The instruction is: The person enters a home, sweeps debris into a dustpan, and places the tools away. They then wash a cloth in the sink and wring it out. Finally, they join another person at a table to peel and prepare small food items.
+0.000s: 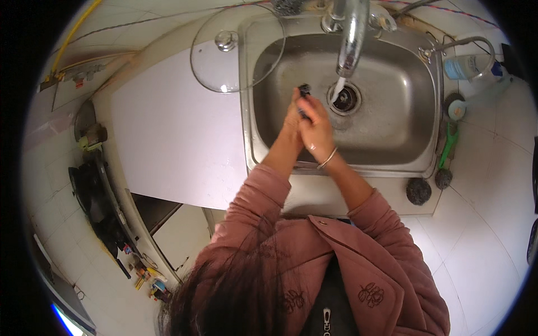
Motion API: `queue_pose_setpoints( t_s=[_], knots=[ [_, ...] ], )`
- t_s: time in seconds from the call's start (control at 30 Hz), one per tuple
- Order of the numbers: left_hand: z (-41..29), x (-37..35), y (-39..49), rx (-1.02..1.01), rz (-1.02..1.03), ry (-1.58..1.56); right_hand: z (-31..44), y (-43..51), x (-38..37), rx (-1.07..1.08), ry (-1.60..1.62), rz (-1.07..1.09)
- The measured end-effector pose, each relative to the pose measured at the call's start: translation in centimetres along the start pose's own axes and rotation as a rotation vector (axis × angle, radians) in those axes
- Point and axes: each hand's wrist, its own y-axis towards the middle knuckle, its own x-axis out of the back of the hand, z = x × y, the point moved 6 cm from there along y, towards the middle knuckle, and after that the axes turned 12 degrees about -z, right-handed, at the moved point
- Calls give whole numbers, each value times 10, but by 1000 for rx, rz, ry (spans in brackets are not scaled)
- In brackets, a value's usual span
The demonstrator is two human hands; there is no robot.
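My left hand point(291, 119) and my right hand point(318, 131) are pressed together above the left half of a stainless steel sink point(391, 126). Both are closed around a small dark object point(304, 90), which pokes out past the fingertips. It is mostly covered and may be a scouring pad. Water runs from the metal faucet point(352, 46) into the drain point(344, 100), just to the right of my hands and apart from them. The right hand is wet and has a bangle point(328, 158) at its wrist.
A glass lid point(227, 69) overlaps the sink's left rim and the white counter point(180, 126). Right of the sink are a green-handled brush point(449, 145), a steel wool scourer point(418, 191) and a labelled bottle point(462, 67). A black gas stove point(94, 201) sits far left.
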Motion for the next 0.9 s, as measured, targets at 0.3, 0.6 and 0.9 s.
queue_pose_setpoints(
  t_s=[0.3, 0.6, 0.9],
  knots=[
    [11, -7, -7, 137, 88, -150, 20, -12, 10, 87, -31, 48],
    [-9, 5, 7, -189, -232, 14, 18, -8, 23, -110, -103, 50],
    [-6, -13, 6, -178, -116, 170, 32, 6, 27, 170, -306, -91]
  ],
)
